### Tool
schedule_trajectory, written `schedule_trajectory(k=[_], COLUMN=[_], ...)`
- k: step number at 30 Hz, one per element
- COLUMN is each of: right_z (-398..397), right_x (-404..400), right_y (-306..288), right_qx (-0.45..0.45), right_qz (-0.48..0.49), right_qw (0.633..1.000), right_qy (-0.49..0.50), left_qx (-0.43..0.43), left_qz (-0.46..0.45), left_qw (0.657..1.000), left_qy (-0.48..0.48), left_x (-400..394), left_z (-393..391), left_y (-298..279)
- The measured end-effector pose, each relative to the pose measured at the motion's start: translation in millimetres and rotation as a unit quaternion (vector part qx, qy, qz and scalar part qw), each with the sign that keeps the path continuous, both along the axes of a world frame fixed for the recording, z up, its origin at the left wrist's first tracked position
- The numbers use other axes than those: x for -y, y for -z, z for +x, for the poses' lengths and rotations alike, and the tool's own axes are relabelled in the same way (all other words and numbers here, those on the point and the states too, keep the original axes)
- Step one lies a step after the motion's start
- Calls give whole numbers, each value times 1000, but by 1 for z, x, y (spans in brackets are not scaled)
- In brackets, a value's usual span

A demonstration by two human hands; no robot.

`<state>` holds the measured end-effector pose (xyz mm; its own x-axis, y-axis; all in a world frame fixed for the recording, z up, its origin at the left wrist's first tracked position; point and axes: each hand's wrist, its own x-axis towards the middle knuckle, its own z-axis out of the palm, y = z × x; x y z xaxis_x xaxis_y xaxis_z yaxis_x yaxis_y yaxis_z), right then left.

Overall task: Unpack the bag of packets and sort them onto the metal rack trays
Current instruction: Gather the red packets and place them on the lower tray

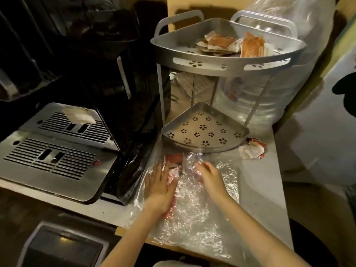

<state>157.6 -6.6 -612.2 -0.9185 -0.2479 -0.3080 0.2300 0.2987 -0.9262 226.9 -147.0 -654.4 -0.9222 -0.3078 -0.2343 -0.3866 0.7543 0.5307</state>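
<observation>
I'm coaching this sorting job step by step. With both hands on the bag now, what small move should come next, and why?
Probably draw a red packet out through the mouth of the clear bag. The left hand lies flat on the bag, the right hand is at the crinkled plastic, and the lower tray holds nothing.

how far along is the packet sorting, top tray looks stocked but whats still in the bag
Partly done. The top tray already holds orange packets. In hand: the left hand presses flat on the clear bag while the right hand works at it; red packets are still inside. Left to do: the lower tray holds nothing, and loose packets lie on the counter beside it.
</observation>
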Motion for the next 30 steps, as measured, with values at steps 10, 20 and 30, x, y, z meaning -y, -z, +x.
schedule_trajectory(k=[10,20,30], right_z=[5,-2,-10], right_x=[-64,-84,-94], right_y=[5,-7,-51], right_qx=[-134,167,128], right_qz=[428,70,-37], right_qw=[892,976,991], right_qy=[60,124,-5], left_qx=[-4,15,-58], left_qz=[-50,-21,64], left_qw=[999,999,995], left_qy=[13,39,-50], left_x=[0,6,1], left_z=[-2,-11,-13], left_y=[0,-4,-6])
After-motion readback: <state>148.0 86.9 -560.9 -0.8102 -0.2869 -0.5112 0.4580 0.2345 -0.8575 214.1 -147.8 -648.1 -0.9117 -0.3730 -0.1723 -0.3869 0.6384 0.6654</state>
